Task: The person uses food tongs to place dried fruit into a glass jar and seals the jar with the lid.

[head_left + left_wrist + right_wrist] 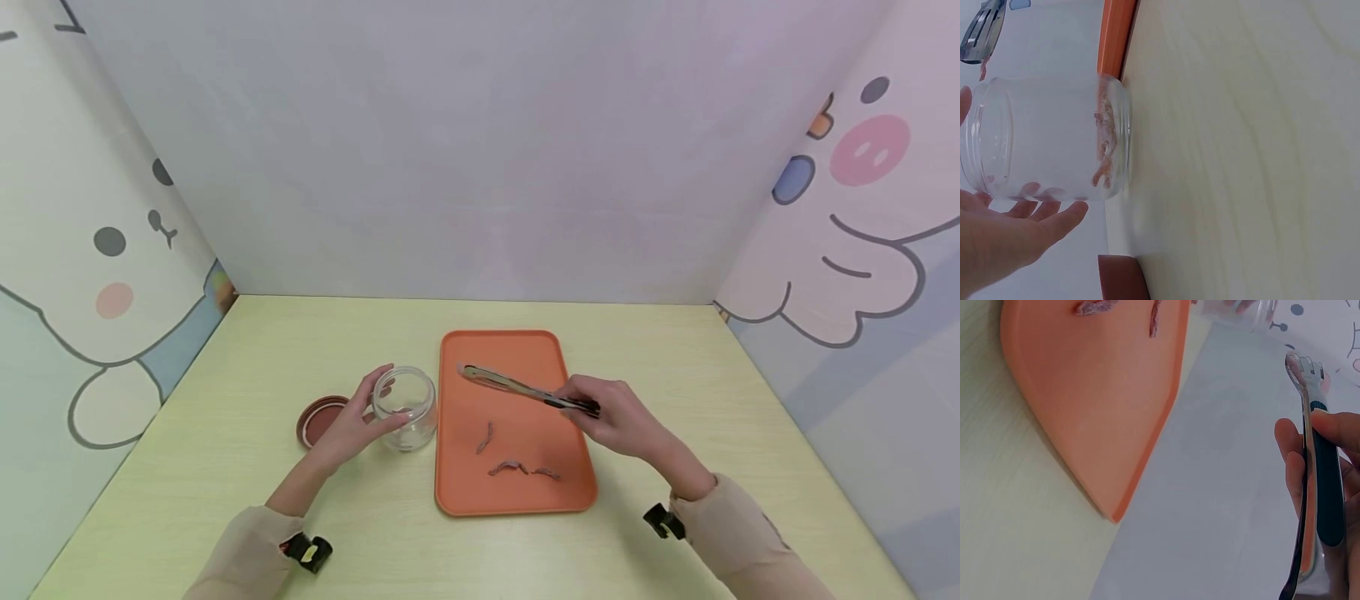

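My left hand (352, 427) grips a clear jar (407, 433), thumb in front and fingers behind its side. The jar stands upright and lidless beside the tray's left edge. Several brownish-pink, jerky-like strips (1106, 140) lie in its bottom. In my right hand (611, 414) is a pair of metal tongs (510, 384) with dark grips, pinched between thumb and fingers. Its tips are over the tray's upper left, near the jar's mouth. A small reddish strip (983, 69) hangs from the tips in the left wrist view. Three more strips (510, 467) lie on the orange tray (517, 496).
A reddish-brown round lid (318, 421) lies on the table left of the jar, close to my left hand. The pale wood-grain table (360, 533) ends at a plain grey back wall (465, 167). Cartoon-printed panels (862, 250) stand on both sides.
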Demonstrator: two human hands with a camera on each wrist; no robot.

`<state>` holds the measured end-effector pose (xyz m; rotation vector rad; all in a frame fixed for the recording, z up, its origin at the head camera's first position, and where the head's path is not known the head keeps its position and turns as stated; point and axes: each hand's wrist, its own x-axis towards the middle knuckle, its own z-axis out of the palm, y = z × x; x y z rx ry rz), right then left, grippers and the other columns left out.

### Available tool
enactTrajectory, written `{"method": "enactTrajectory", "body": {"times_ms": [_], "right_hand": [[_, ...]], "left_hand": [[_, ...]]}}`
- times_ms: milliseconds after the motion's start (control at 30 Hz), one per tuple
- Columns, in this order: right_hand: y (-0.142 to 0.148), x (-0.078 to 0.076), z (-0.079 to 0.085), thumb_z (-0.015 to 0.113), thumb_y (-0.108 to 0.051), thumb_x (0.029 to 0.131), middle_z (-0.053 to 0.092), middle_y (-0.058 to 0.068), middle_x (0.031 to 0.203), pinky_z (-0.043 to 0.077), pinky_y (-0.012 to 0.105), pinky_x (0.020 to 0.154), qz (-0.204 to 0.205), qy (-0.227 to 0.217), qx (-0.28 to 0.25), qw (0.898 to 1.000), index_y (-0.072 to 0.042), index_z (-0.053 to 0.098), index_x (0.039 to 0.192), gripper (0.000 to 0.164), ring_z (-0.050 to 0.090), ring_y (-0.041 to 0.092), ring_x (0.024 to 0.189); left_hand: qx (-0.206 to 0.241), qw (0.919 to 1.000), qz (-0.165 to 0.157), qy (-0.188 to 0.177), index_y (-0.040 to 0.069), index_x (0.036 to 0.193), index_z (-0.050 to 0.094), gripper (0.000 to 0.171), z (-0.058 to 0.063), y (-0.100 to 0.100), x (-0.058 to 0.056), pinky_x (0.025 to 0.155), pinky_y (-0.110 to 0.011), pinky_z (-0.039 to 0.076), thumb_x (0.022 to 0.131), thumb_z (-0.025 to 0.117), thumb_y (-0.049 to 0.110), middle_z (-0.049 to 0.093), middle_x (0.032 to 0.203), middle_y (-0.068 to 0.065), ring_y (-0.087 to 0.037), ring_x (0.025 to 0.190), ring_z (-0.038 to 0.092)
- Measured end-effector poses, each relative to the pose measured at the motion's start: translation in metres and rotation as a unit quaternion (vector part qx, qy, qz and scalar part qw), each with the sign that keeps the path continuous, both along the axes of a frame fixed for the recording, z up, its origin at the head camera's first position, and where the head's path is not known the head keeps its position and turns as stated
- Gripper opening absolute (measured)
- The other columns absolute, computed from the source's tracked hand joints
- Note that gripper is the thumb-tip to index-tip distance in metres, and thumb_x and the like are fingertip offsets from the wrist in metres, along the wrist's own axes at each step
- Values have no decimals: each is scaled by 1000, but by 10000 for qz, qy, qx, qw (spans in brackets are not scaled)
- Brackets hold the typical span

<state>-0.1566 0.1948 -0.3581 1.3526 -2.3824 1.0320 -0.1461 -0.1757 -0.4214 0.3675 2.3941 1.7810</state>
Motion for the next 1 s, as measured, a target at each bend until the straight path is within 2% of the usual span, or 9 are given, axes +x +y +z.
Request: {"method": "enactTrajectory", "body": {"times_ms": [167, 267, 333, 700, 833, 1000], "right_hand": [[-12, 1, 9, 65, 12, 72, 55, -5, 74, 34, 18, 40, 119, 92, -89, 9998, -12, 57, 90, 31, 38, 4, 49], [-12, -7, 1, 65, 6, 75, 58, -2, 78, 36, 18, 42, 205, 96, -54, 9997, -14, 57, 93, 28, 41, 4, 52], [-16, -8, 1, 65, 3, 77, 59, 0, 80, 36, 17, 43, 281, 91, -48, 9996, -14, 57, 95, 26, 43, 3, 53], [-39, -10, 0, 63, 2, 77, 59, -3, 82, 36, 14, 44, 492, 62, 1, 9988, -11, 58, 94, 22, 42, 2, 53], [-46, -11, -5, 64, 1, 78, 59, -5, 81, 34, 14, 44, 486, 69, -19, 9988, -13, 58, 93, 21, 40, 2, 53], [-54, -13, -14, 61, -4, 82, 60, -2, 80, 34, 16, 44, 478, -19, -93, 9988, -15, 58, 92, 15, 40, 3, 52]], "left_hand": [[-18, 10000, 1, 11, 18, 139, 17, 74, 1, 0, 0, 97, -48, 27, 82, 64, 22, 25, 137, -18, -30, 126, 22], [-53, 10000, 4, 4, 17, 139, 17, 74, 1, 0, 0, 97, -48, 28, 82, 64, 22, 25, 137, -19, -30, 126, 22], [-80, 10000, 10, -11, 17, 139, 17, 74, 1, 0, 0, 97, -48, 28, 82, 64, 22, 26, 137, -19, -31, 125, 22], [-63, 10000, -6, -48, 18, 139, 18, 74, 0, 0, 0, 97, -48, 28, 81, 65, 22, 25, 137, -18, -31, 126, 21], [-45, 10000, 7, -57, 19, 139, 18, 75, 1, 0, 0, 97, -48, 28, 81, 65, 23, 26, 137, -19, -30, 126, 22], [-42, 10000, 17, -48, 19, 139, 19, 74, 2, 1, 1, 97, -49, 28, 81, 65, 22, 26, 137, -18, -31, 125, 22]]}}
